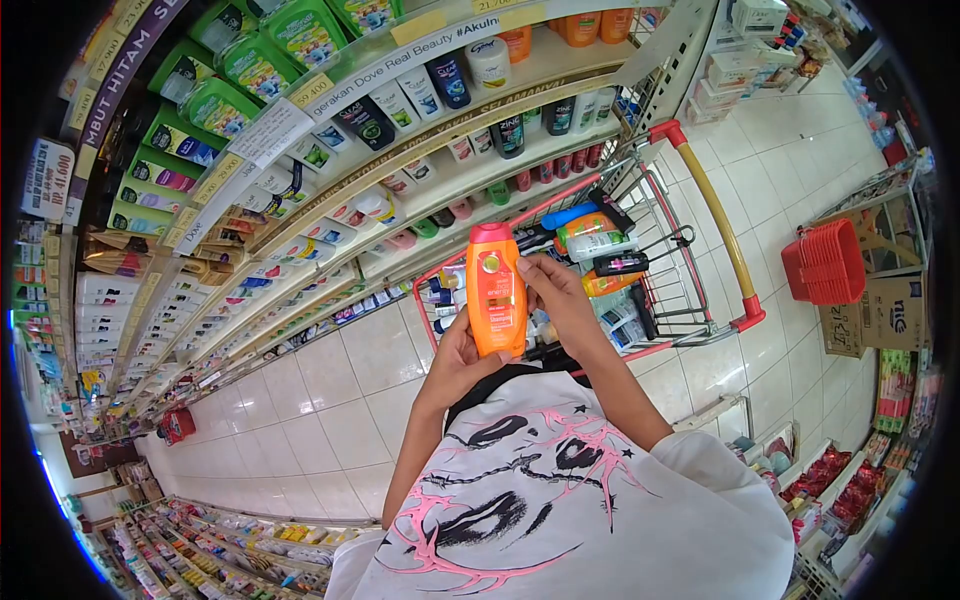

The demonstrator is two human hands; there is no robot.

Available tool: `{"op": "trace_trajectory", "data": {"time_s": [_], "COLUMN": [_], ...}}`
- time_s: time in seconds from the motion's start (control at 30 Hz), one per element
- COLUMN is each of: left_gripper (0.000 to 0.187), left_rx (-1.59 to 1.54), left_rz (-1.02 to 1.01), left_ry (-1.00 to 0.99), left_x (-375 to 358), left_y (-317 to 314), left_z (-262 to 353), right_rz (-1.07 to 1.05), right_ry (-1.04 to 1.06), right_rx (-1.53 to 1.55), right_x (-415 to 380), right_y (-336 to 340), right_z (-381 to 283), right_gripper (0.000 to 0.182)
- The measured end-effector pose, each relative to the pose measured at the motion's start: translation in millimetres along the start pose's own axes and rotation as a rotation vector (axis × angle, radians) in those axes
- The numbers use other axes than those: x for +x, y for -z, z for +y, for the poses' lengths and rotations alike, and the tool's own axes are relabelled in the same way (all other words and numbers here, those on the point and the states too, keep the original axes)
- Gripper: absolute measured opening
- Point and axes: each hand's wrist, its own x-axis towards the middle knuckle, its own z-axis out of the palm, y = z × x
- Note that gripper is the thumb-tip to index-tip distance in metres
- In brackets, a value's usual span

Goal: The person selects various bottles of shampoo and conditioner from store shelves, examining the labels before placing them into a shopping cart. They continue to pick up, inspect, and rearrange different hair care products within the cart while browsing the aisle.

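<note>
Head view: an orange shampoo bottle with a pinkish-red cap is held upright in front of the chest, label facing the wearer, overlapping in view the left end of the shopping cart. The left hand is wrapped about its base, thumb across the lower front; the right hand pinches its upper right side, so both are clamped on it. In the cart, bottles and packs lie piled up, an orange-and-green pack near the far edge; a yellow handle closes its right end. Beyond the cart's far edge, a store shelf carries rows of toiletries, with green bottles toward its upper left corner. Stacked red shopping baskets stand to the right, just beside a cardboard box, and white tiles cover the floor.
</note>
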Motion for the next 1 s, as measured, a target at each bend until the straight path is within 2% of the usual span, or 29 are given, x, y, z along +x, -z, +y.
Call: {"op": "trace_trajectory", "data": {"time_s": [0.77,0.97,1.0], "left_gripper": [0.063,0.062,0.062], "left_rx": [-0.023,0.013,0.074], "left_rz": [-0.011,-0.005,0.024], "left_ry": [0.018,0.006,-0.044], "left_x": [5,5,5], "left_y": [-2,2,5], "left_z": [0,-6,-12], "right_rz": [-0.003,0.005,0.005], "right_ry": [-0.006,0.003,0.021], "right_rx": [0.026,0.006,-0.018], "right_x": [0,1,3], "right_y": [6,3,4], "right_z": [-2,1,5], "right_gripper": [0.024,0.026,0.027]}}
